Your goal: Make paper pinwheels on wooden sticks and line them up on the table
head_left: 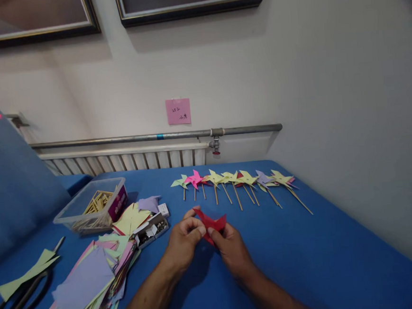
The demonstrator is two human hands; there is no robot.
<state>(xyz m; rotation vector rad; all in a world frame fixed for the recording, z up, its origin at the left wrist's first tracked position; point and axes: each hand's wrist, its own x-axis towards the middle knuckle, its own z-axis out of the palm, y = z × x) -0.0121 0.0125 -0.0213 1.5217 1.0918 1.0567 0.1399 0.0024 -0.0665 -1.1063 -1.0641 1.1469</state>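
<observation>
Red paper [215, 223] above blue tabletop [289, 262], pinched in right hand [232, 252]. Left hand [182, 242] at its left edge, fingertips close together; cannot tell if gripping. Pinwheels [230, 177] lie beyond.

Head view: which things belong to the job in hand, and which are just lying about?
Likely in the job:
- red paper, pinched in the right hand, left hand alongside
- paper stack
- scissors
- wooden sticks in plastic tub
- box of metal pieces
- pinwheels

Apparently just there:
- pink note
- picture frames
- radiator
</observation>
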